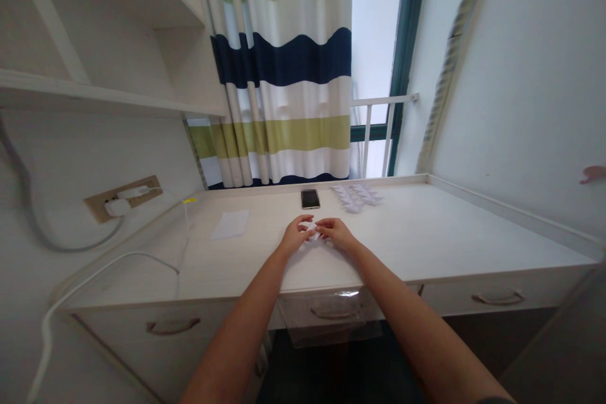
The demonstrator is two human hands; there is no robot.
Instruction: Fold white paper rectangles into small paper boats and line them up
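Note:
Between my two hands is a small piece of folded white paper, held just above the desk near its front middle. My left hand grips it from the left with curled fingers. From the other side, my right hand pinches it between thumb and fingers. Parts of the paper are hidden behind the fingers. Beyond my right hand lie several folded white paper pieces, set out in rows. Flat on the desk to the left is a stack of white paper sheets.
A dark-screened phone lies at the back of the white desk. A white cable crosses the left side. Clear plastic hangs over the front edge by the middle drawer. Shelves overhang the left; a striped curtain hangs behind.

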